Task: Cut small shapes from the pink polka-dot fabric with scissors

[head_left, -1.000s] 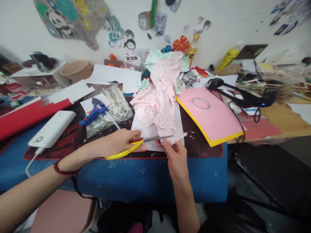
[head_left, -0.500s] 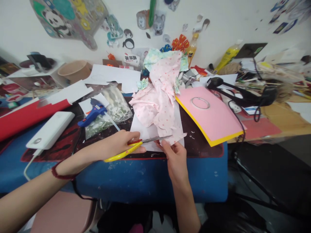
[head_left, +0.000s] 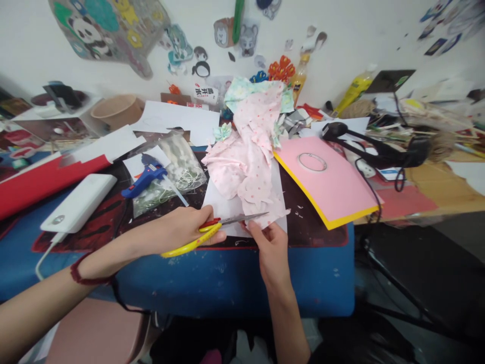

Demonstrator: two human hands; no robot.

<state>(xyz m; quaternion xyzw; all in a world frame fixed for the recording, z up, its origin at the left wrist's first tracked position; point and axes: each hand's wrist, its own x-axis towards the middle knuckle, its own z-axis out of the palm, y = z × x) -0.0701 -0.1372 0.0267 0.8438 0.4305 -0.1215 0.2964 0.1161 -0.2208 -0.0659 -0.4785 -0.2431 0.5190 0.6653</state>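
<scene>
My left hand is closed round the yellow and red handles of a pair of scissors. The blades point right and lie against the lower edge of a pink dotted cloth. My right hand pinches that lower edge just under the blade tips, fingers bent round it. The cloth is crumpled, with its top on a green patterned cloth, and rests on a white sheet. Whether the blades are apart is hard to tell.
A blue glue gun and a plastic bag lie left of the cloth, with a white power bank further left. At right are a pink sheet with a metal ring and a black stand.
Both hands have shifted slightly left with the scissors. The blades look nearer together, and the cloth's lower edge has moved a little.
</scene>
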